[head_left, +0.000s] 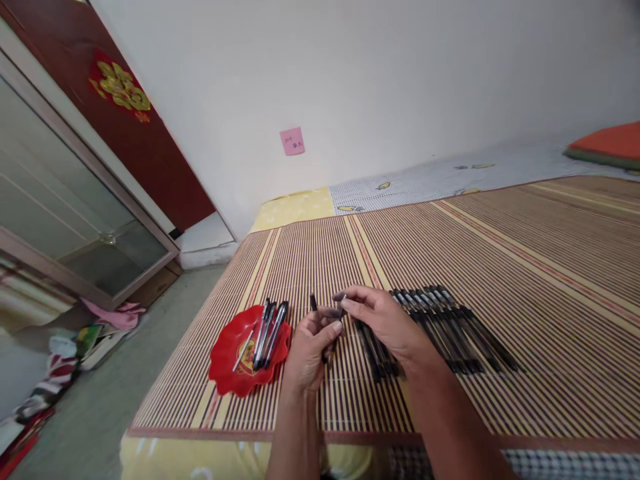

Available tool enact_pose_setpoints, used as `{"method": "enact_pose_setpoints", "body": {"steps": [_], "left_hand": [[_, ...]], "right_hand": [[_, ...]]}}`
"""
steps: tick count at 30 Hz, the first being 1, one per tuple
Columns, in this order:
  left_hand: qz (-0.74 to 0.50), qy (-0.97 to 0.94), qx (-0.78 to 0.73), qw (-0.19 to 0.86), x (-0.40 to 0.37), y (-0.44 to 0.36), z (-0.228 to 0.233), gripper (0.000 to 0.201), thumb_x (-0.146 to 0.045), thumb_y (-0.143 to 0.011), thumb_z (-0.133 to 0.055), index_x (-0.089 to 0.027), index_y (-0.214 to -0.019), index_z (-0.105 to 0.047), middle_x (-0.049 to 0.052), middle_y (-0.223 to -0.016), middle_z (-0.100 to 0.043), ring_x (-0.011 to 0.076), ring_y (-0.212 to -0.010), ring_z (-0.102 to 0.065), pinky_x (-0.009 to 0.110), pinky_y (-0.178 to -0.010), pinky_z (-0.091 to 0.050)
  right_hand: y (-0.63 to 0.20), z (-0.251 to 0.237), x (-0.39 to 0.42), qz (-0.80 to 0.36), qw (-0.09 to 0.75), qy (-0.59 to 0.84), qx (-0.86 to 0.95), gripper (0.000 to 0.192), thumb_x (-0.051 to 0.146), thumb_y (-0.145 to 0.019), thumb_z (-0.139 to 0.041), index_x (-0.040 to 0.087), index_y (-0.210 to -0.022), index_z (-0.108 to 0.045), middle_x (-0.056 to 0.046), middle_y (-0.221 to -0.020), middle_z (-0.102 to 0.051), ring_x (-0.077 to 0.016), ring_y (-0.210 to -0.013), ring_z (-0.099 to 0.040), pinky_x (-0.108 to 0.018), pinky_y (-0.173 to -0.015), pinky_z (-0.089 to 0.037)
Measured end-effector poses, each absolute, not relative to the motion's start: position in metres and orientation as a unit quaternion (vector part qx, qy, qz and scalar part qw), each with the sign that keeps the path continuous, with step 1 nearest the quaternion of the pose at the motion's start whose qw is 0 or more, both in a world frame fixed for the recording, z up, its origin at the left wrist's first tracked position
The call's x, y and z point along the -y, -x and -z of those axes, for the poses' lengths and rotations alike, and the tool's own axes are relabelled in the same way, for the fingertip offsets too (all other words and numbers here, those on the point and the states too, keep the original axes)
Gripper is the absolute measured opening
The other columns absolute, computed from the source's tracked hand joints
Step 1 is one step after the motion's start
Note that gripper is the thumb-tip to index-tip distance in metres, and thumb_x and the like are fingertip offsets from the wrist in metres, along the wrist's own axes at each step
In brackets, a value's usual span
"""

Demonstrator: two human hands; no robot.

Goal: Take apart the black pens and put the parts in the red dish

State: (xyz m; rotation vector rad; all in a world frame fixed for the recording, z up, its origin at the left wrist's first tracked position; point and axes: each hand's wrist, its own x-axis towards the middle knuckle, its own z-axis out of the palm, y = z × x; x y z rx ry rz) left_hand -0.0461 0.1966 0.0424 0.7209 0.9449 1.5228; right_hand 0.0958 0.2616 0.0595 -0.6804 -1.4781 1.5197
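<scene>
Striped matting (305, 260) lies beneath the left hand (311, 343) and right hand (387, 320), both clamped on slim black pen parts (313, 303).

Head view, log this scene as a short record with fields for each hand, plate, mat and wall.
Left hand: holding a dark pen-like piece
Right hand: beside the left hand; what it grips is unclear
Red plate: wavy rim; clear pens and a thin white stick on it
Striped mat: under the plate and many black pens
Wall: pink note with handwriting
</scene>
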Motion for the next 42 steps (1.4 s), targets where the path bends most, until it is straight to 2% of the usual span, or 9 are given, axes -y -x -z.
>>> {"method": "enact_pose_setpoints", "body": {"steps": [3, 8, 16, 21, 23, 30, 36, 39, 42], "left_hand": [[-0.646, -0.311, -0.409, 0.564, -0.196, 0.046, -0.043, 0.035, -0.024, -0.061, -0.092, -0.014, -0.087, -0.07, -0.006, -0.064, -0.055, 0.0015, -0.047, -0.04, 0.012, -0.041, -0.025], [-0.643, -0.319, -0.418, 0.558, -0.196, 0.045, -0.044, 0.037, -0.027, -0.062, -0.091, -0.014, -0.088, -0.068, -0.006, -0.065, -0.053, 0.0017, -0.046, -0.037, 0.013, -0.039, -0.024], [-0.636, -0.332, -0.415, 0.56, -0.196, 0.045, -0.044, 0.039, -0.032, -0.066, -0.088, -0.014, -0.091, -0.065, -0.006, -0.064, -0.053, 0.0023, -0.045, -0.036, 0.014, -0.039, -0.024], [-0.634, -0.328, -0.406, 0.571, -0.195, 0.043, -0.046, 0.035, -0.032, -0.068, -0.087, -0.014, -0.086, -0.062, -0.005, -0.063, -0.055, 0.0022, -0.045, -0.033, 0.014, -0.04, -0.024], [-0.636, -0.322, -0.407, 0.571, -0.195, 0.043, -0.046, 0.037, -0.031, -0.066, -0.088, -0.014, -0.086, -0.061, -0.005, -0.063, -0.054, 0.0021, -0.045, -0.033, 0.014, -0.04, -0.024], [-0.678, -0.305, -0.405, 0.532, -0.198, 0.041, -0.042, 0.039, -0.026, -0.065, -0.09, -0.017, -0.086, -0.058, -0.007, -0.065, -0.053, 0.0022, -0.047, -0.039, 0.013, -0.041, -0.028], [-0.696, -0.292, -0.415, 0.508, -0.199, 0.037, -0.046, 0.044, -0.027, -0.058, -0.094, -0.016, -0.083, -0.059, -0.005, -0.071, -0.058, 0.0047, -0.057, -0.05, 0.013, -0.051, -0.039], [-0.679, -0.316, -0.442, 0.493, -0.198, 0.039, -0.045, 0.043, -0.037, -0.062, -0.092, -0.016, -0.084, -0.062, -0.006, -0.067, -0.055, 0.0042, -0.052, -0.044, 0.014, -0.047, -0.034], [-0.653, -0.345, -0.467, 0.485, -0.199, 0.043, -0.042, 0.046, -0.059, -0.079, -0.073, -0.014, -0.089, -0.067, -0.002, -0.067, -0.057, 0.0061, -0.053, -0.044, 0.016, -0.046, -0.031]], "right_hand": [[-0.096, -0.059, -0.262, -0.604, 0.434, 0.277, 0.608, 0.014, 0.034, -0.081, -0.067, 0.021, -0.087, -0.07, -0.001, -0.086, -0.069, -0.0177, -0.086, -0.064, -0.033, -0.084, -0.05], [-0.094, -0.053, -0.264, -0.62, 0.445, 0.258, 0.593, 0.017, 0.028, -0.078, -0.07, 0.022, -0.094, -0.071, -0.001, -0.089, -0.071, -0.0168, -0.089, -0.065, -0.032, -0.085, -0.05], [-0.094, -0.055, -0.263, -0.632, 0.445, 0.255, 0.581, 0.022, 0.029, -0.076, -0.073, 0.021, -0.096, -0.073, -0.001, -0.087, -0.071, -0.0158, -0.083, -0.064, -0.029, -0.078, -0.05], [-0.097, -0.058, -0.261, -0.633, 0.438, 0.255, 0.585, 0.025, 0.039, -0.089, -0.062, 0.018, -0.096, -0.074, 0.001, -0.071, -0.062, -0.0114, -0.063, -0.053, -0.025, -0.06, -0.042], [-0.097, -0.058, -0.261, -0.633, 0.441, 0.258, 0.582, 0.025, 0.04, -0.089, -0.063, 0.017, -0.094, -0.073, 0.001, -0.069, -0.06, -0.0108, -0.061, -0.05, -0.024, -0.058, -0.04], [-0.093, -0.06, -0.259, -0.645, 0.438, 0.269, 0.565, 0.019, 0.036, -0.076, -0.074, 0.019, -0.085, -0.071, 0.002, -0.074, -0.063, -0.0131, -0.068, -0.055, -0.027, -0.066, -0.044], [-0.092, -0.056, -0.259, -0.661, 0.424, 0.255, 0.564, 0.016, 0.035, -0.076, -0.073, 0.02, -0.081, -0.068, 0.003, -0.076, -0.062, -0.0131, -0.071, -0.056, -0.027, -0.069, -0.044], [-0.094, -0.058, -0.26, -0.652, 0.428, 0.257, 0.571, 0.017, 0.035, -0.076, -0.073, 0.02, -0.08, -0.066, 0.003, -0.073, -0.059, -0.0122, -0.067, -0.053, -0.026, -0.064, -0.042], [-0.1, -0.064, -0.261, -0.616, 0.449, 0.275, 0.586, 0.017, 0.036, -0.077, -0.071, 0.02, -0.078, -0.065, 0.004, -0.067, -0.056, -0.0115, -0.06, -0.05, -0.025, -0.059, -0.041]]}}
